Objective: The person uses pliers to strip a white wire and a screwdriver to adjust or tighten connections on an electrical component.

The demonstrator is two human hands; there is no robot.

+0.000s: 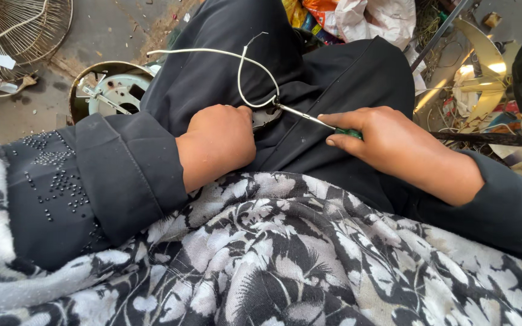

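Closest to us, a black-and-white flowered cloth [285, 265] lies across the lap, with black sleeves coming over it. Just beyond, the left hand [219, 142] is curled tight round a small dark metal part [266, 116], pinning it against the black garment on the thigh; most of the part is hidden under the fingers. From the other side the right hand [388, 142] is closed on a screwdriver [309, 116] with a green handle, its thin shaft slanting in so the tip meets the part right at the left thumb. A white wire [246, 63] loops up out of the part and trails away over the knee.

To my eye this is prying or unscrewing in progress, the tip already seated. What comes next calls for a firm hold from the left hand and steady pressure along the shaft, minding the tip so near that thumb.

Farther off: a round metal housing [113, 90] on the floor, a wire fan guard [19, 36], and gold fan blades [481, 66] amid clutter.
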